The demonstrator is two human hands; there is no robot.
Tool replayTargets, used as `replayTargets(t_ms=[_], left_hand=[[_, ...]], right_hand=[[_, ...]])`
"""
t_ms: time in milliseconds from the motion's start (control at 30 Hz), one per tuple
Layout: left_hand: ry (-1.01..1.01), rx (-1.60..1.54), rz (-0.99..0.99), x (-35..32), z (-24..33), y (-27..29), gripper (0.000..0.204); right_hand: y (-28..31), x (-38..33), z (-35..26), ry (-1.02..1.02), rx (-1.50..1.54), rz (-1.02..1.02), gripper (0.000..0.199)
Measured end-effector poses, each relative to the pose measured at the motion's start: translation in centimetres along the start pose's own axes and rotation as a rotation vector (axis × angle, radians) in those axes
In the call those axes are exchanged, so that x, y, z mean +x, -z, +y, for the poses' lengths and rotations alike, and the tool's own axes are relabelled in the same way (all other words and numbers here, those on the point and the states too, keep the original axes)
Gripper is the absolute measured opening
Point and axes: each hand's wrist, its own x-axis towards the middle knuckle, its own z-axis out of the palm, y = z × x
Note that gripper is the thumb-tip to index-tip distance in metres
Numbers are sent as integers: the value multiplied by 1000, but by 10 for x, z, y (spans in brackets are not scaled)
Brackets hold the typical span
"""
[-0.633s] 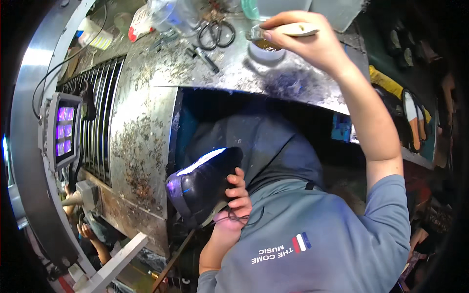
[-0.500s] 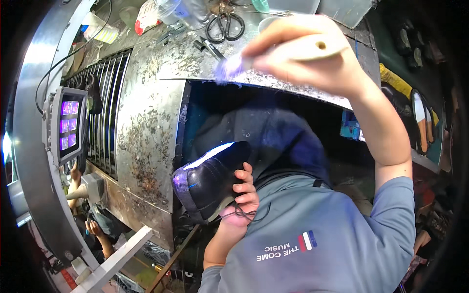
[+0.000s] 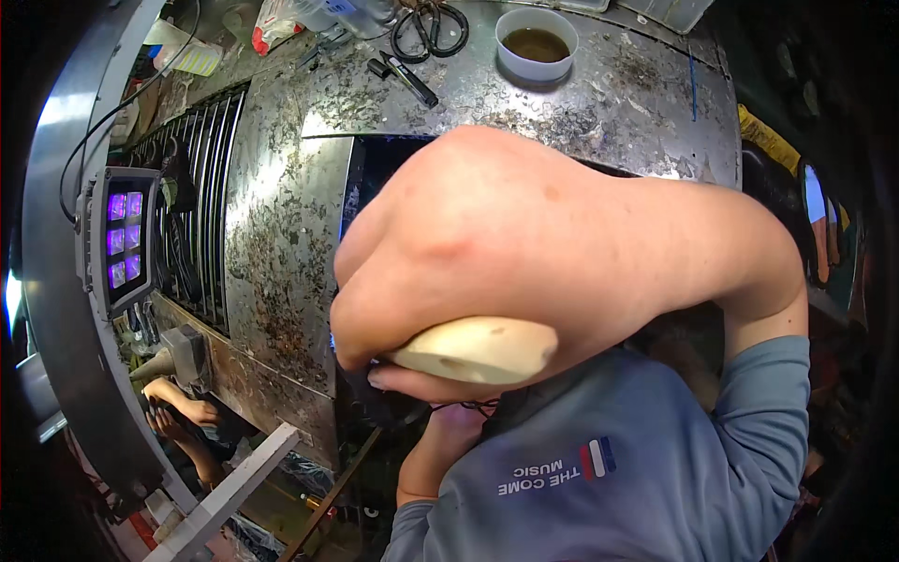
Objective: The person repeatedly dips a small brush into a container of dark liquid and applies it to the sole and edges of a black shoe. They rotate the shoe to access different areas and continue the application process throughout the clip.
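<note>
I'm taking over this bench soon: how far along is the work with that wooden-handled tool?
Done: a white cup of brown liquid stands ready on the spotted metal top.
In hand: the right hand grips the pale wooden handle right over a dark item, and the left forearm reaches up beneath it.
Left: cannot be judged, because the hand hides the item's surface.

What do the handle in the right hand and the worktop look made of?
The handle in the right hand looks like pale unfinished wood: matte, cream, rounded end. The worktop looks like sheet metal, probably steel: grey sheen under crusted, speckled residue.
</note>
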Motion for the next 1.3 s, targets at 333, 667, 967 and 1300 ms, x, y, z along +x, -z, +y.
replayTargets(t_ms=[333, 667, 967, 1300], left_hand=[[162, -42, -195, 10, 0, 12, 15], [235, -55, -320, 15, -1, 13, 16], [263, -49, -371, 17, -2, 16, 20], [333, -87, -476, 22, -7, 11, 23]], right_hand=[[-3, -3, 2, -49, 107, 38, 14], [-7, -9, 4, -46, 231, 52, 12], [-7, -17, 7, -4, 255, -58, 9], [-14, -23, 5, -135, 297, -18, 15]])
